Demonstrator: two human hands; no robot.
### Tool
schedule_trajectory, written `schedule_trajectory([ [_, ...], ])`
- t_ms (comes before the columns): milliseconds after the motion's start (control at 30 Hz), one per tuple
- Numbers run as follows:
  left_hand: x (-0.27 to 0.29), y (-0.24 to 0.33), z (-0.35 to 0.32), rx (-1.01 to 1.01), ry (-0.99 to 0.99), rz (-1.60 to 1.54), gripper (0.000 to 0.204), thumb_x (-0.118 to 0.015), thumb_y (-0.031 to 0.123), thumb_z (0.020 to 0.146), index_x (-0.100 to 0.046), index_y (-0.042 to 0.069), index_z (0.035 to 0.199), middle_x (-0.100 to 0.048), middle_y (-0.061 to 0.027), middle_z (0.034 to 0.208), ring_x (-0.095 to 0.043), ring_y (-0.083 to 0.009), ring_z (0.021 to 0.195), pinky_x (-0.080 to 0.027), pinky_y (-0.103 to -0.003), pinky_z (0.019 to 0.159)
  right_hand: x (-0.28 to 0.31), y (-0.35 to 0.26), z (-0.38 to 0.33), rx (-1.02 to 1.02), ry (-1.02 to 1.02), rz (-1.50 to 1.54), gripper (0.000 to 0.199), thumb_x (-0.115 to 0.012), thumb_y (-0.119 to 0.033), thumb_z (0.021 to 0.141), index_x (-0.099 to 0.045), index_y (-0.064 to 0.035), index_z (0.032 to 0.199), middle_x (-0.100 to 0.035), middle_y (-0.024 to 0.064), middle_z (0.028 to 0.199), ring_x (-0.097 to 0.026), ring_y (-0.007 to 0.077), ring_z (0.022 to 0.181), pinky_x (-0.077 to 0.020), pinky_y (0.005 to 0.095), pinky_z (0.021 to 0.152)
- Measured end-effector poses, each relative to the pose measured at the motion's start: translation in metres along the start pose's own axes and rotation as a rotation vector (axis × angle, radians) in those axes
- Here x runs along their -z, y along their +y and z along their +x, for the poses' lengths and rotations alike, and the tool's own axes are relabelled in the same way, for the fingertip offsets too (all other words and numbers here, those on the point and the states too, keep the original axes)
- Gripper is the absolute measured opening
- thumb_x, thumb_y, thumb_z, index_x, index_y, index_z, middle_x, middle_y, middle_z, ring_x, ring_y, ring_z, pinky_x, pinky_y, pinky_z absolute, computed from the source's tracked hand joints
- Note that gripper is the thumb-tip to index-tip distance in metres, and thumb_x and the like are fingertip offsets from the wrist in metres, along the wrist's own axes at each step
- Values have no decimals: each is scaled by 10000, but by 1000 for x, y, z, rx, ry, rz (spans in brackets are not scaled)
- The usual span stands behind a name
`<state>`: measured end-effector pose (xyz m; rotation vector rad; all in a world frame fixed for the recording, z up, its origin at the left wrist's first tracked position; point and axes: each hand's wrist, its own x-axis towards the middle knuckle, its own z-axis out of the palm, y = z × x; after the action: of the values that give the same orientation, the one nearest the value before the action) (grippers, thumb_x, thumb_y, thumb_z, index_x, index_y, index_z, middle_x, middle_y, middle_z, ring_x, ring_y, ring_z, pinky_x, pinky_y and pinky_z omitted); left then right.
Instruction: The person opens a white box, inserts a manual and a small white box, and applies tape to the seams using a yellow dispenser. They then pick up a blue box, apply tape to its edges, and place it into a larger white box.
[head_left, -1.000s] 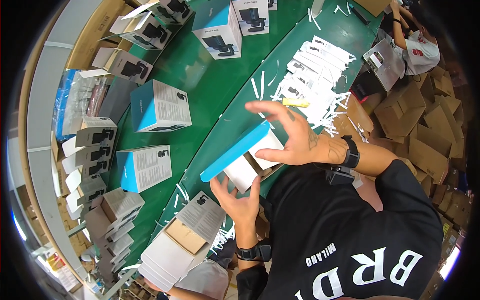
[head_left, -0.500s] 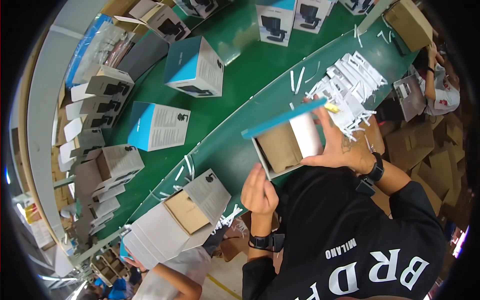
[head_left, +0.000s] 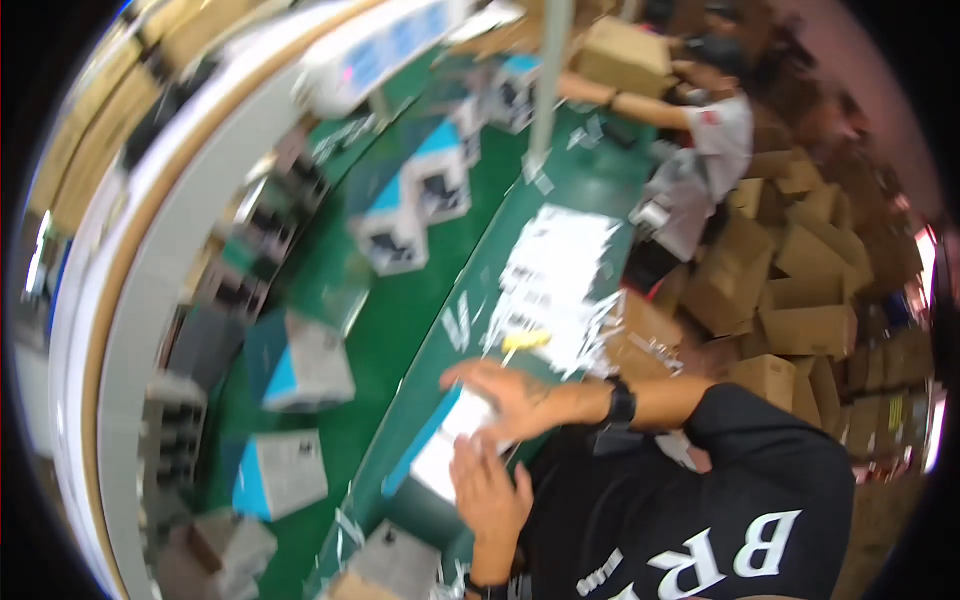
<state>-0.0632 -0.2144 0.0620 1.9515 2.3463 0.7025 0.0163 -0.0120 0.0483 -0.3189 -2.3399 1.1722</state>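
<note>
A small white carton with a blue side (head_left: 432, 462) lies on the green table just in front of me, its near face now looking covered by a white panel. Across its far end reaches my right hand (head_left: 515, 398), fingers over the blue edge and thumb on the white face, gripping it. My left hand (head_left: 490, 492) rests against the nearer part of the same white face, its fingers stretched out and flat. Motion blurs the view, so the carton's flaps are hard to make out.
Beyond my right hand lie a pile of white printed sheets (head_left: 555, 275) and a yellow object (head_left: 527, 340). Blue-and-white cartons (head_left: 300, 365) stand on the left. A co-worker (head_left: 720, 140) handles a brown box (head_left: 625, 58); open brown boxes (head_left: 735, 270) heap up at right.
My view has swung right and blurred. The carton's open side, showing brown inside before, now appears white. My left hand has moved from its lower edge onto that face.
</note>
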Motion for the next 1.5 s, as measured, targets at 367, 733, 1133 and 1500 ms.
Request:
schedule_trajectory([
  [367, 12, 11, -9, 54, -169, -178, 662, -760, 270, 869, -556, -34, 1420, -564, -299, 1423, -534, -497, 1321, -396, -565, 1138, 41, -8, -2, 283, -426, 124, 567, -868, -398, 830, -707, -39, 1237, -631, 164, 1392, -520, 384, 1369, -475, 483, 1106],
  [733, 8, 9, -22, 62, -234, -12, 716, -756, 372, 896, -525, 3, 1464, -540, -275, 1460, -513, -488, 1340, -408, -575, 1118, 42, -6, -7, 519, -427, -178, 705, -794, -435, 879, -586, -51, 1433, -523, 179, 1534, -455, 381, 1455, -418, 524, 1162],
  [1133, 33, -17, -79, 21, 162, -105, 665, -856, 203, 820, -596, 39, 1410, -537, -270, 1450, -604, -434, 1213, -526, -477, 988, 24, 4, -25, 430, -306, -200, 671, -774, -254, 881, -519, -102, 1482, -484, 161, 1573, -456, 374, 1458, -419, 541, 1147],
  [1500, 16, -63, -52, 168, 34, -91, 666, -894, 244, 816, -622, 50, 1391, -409, -374, 1556, -693, -469, 1129, -632, -435, 818, 8, -2, -37, 376, -271, -219, 699, -789, -246, 860, -518, -89, 1485, -454, 161, 1597, -436, 379, 1472, -470, 530, 1103],
])
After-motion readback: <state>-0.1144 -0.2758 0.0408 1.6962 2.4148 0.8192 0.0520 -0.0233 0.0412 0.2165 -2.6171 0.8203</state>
